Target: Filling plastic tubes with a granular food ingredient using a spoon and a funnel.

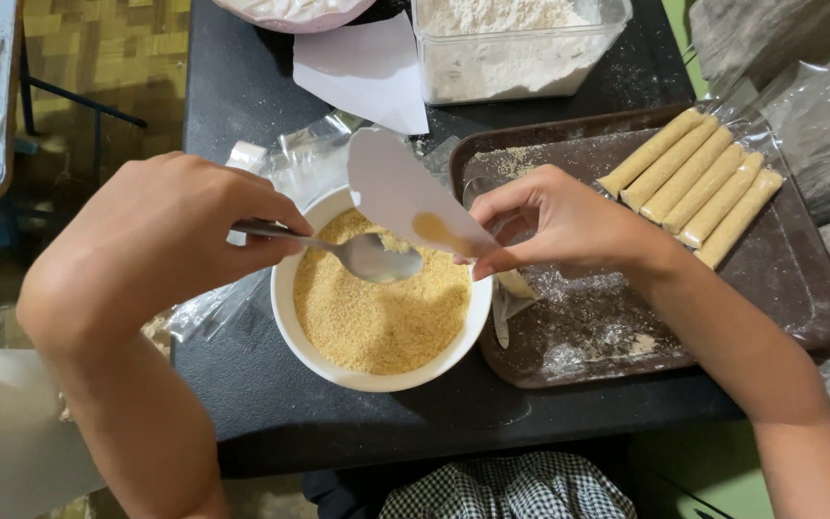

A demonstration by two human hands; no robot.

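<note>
Over one white bowl (pixel 290 317) of golden crumbs (pixel 377 317), the left hand (pixel 170 240) pinches one spoon (pixel 362 256); the right hand (pixel 554 221) pinches one white paper funnel (pixel 396 187); five filled rolls (pixel 694 183) lie right of the bowl.

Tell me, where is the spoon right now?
In the head view, the spoon is held by the left hand, its bowl over the white bowl of golden crumbs, just left of the right hand.

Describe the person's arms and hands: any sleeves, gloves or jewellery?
Both arms are bare from hand to elbow. The left hand and right hand wear no gloves, and no rings, watch or bracelets show. No sleeve shows on either arm. Pale cloth lies beside the left arm and checked fabric below the table edge.
</note>
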